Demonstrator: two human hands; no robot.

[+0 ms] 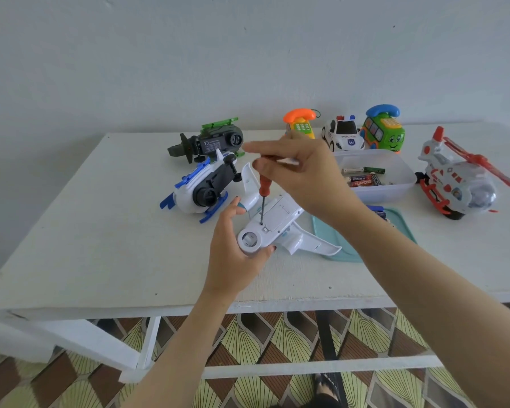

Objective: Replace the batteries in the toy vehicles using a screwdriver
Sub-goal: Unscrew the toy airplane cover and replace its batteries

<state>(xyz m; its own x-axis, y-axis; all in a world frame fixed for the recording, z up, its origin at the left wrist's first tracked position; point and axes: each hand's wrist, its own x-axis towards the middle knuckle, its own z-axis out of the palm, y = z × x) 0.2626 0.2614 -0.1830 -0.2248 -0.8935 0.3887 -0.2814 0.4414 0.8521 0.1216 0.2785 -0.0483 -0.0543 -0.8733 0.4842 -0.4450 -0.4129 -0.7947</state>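
- Head view, step in hand: the battery-cover screw of one toy vehicle is being worked. Whether it is being loosened or tightened cannot be told.
- Room: a plain pale wall [248, 54] behind and a patterned floor [277, 334] below.
- Surface: a white table [100, 245], with further toys along its far side.
- Clear tub [395, 191] to the right holds loose batteries [362, 181]; a teal lid [330, 240] lies nearer.
- Toy plane [283, 219] lies belly up at mid-table, its cover apparently in place.
- Left hand [236, 254] grips the plane's nose and steadies it.
- Right hand [304, 172] pinches the top of the screwdriver [264, 184], index finger straight.
- The screwdriver stands nearly upright, its tip in a recess beside the round nose fitting. The screw head itself is too small to make out.
- Next move, as a judgement: downward pressure while turning, so that the tip stays seated and the plane steady. A freed screw would need a safe place, perhaps the tub.
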